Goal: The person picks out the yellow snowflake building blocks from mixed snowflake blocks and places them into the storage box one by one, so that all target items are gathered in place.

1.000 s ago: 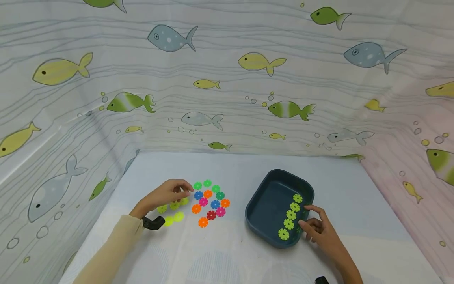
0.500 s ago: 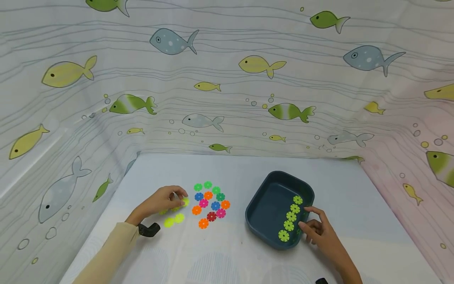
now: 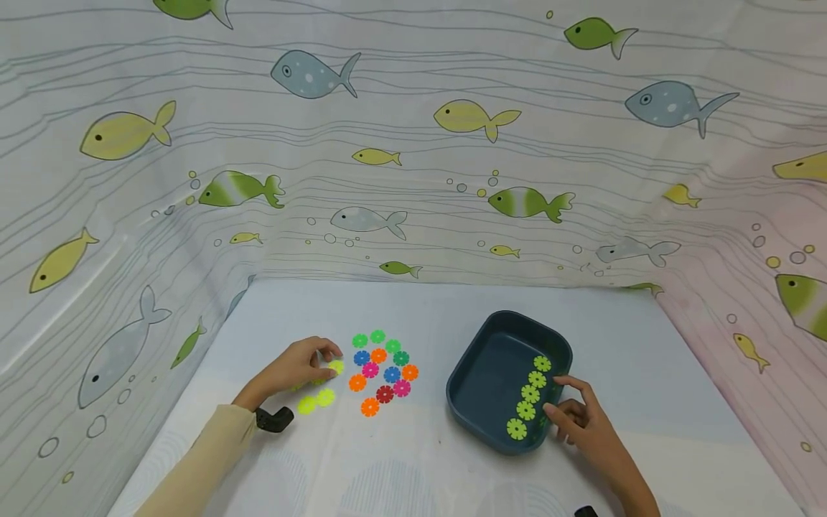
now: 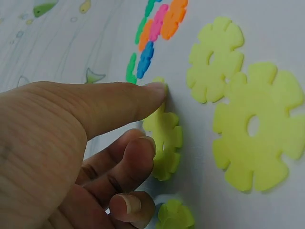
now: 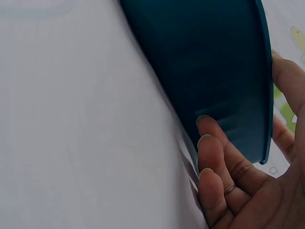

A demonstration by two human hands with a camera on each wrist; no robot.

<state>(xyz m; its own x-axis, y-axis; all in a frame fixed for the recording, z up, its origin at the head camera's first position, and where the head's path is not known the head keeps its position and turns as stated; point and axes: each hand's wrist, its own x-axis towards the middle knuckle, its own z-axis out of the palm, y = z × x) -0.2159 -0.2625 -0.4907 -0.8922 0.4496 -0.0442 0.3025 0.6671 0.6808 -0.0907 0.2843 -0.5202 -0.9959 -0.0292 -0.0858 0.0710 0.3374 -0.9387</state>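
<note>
My left hand [image 3: 293,366] is at the left group of yellow snowflake building discs. Its thumb and index finger pinch one yellow disc [image 3: 337,367] by its edges; in the left wrist view the thumb covers part of this disc [image 4: 153,120] and the index finger is hidden. Another yellow disc [image 4: 167,150] lies under the curled fingers, and two more lie nearby. On the right, my right hand [image 3: 591,424] grips the side of a dark blue tray [image 3: 478,380], with several fingers against its outer wall [image 5: 209,71]. A slanted row of yellow-green discs [image 3: 530,393] lies in the tray.
Between hand and tray lies a cluster of discs: green [image 3: 377,336], blue [image 3: 392,375], orange [image 3: 410,373], pink [image 3: 402,388] and dark red [image 3: 385,394]. Two yellow discs [image 3: 326,397] lie nearer the front. A fish-patterned sheet [image 3: 413,179] walls the table [image 3: 420,474].
My left hand has drawn back slightly left and down from the green and blue discs, onto the yellow disc. My right hand stays on the tray.
</note>
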